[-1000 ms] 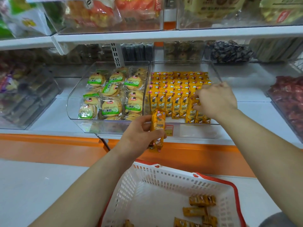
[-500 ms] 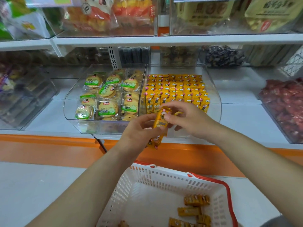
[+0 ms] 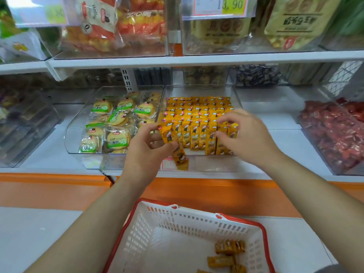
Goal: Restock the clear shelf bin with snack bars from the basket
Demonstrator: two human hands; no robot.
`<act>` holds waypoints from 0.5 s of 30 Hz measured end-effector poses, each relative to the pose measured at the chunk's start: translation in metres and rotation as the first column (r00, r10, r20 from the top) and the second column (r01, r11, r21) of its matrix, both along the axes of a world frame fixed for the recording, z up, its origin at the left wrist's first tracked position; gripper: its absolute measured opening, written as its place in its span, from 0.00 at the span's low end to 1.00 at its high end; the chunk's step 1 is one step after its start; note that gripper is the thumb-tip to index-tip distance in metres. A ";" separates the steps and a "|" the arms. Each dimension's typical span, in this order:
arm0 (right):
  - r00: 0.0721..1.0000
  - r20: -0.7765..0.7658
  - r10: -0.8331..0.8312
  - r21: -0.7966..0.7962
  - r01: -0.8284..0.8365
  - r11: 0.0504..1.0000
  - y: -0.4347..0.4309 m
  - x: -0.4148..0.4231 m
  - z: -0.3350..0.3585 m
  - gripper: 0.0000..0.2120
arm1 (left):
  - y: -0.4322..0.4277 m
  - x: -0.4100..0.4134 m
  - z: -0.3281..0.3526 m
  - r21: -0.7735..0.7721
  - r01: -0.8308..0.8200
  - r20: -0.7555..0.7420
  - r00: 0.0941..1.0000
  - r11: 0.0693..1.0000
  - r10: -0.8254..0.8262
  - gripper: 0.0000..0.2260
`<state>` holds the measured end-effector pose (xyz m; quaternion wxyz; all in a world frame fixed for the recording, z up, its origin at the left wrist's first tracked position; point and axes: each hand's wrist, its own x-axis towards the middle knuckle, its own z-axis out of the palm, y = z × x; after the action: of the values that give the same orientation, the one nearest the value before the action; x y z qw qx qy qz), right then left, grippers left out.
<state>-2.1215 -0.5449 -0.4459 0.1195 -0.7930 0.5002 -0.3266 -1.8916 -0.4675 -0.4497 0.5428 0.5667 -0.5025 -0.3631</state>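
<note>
The left grip [image 3: 145, 154] clamps spare snack bars [image 3: 171, 134] as supply while the right grip [image 3: 250, 138] pinches one upright into the bin [image 3: 212, 164].

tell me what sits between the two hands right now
Head view: the front row of yellow snack bars, upright in the clear bin, stands between the left hand and right hand.

2 hands raised: your left hand [image 3: 145, 154], your right hand [image 3: 248, 138]. Left grips at least 2 snack bars [image 3: 180, 157]; right pinches 1 front-row bar [image 3: 223, 128]. 1 white basket [image 3: 197, 215] below you, at least 4 loose bars [image 3: 229, 247] in it. 2 clear bins side by side: 1 bar bin [image 3: 204, 164], rows too dense to count; 1 cookie bin [image 3: 92, 160], about 10 cookie packets [image 3: 118, 137] showing. 1 price tag [image 3: 218, 5] overhead.
</note>
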 end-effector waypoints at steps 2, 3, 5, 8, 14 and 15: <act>0.988 -0.051 -0.144 -0.024 0.143 0.989 -0.010 -0.019 -0.005 0.25 | -0.015 -0.008 0.005 -0.006 -0.002 0.145 0.989 1.000 0.003 0.16; 0.980 -0.059 -0.189 0.012 0.190 0.982 -0.014 -0.027 -0.008 0.32 | -0.026 -0.014 0.006 -0.002 0.002 0.196 0.981 1.000 -0.001 0.18; 0.976 -0.055 -0.211 0.155 0.217 0.964 -0.018 -0.034 -0.017 0.41 | -0.052 -0.026 0.001 0.034 -0.013 0.273 0.962 0.999 0.003 0.21; 0.992 0.060 -0.111 0.324 0.086 0.942 -0.017 -0.038 -0.031 0.37 | -0.089 -0.041 -0.018 0.094 -0.063 0.431 0.902 0.994 0.016 0.19; 0.990 0.139 -0.002 0.317 -0.042 0.947 -0.015 -0.046 -0.052 0.51 | -0.129 -0.058 -0.048 0.244 -0.047 0.607 0.786 0.969 -0.114 0.24; 0.990 0.142 0.001 0.321 -0.047 0.946 -0.015 -0.047 -0.055 0.54 | -0.131 -0.060 -0.050 0.256 -0.064 0.632 0.766 0.965 -0.117 0.23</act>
<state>-2.1682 -0.5598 -0.5011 0.2866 -0.7439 0.5275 -0.2937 -1.9517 -0.5989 -0.5001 0.2531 0.7160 -0.6128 -0.2184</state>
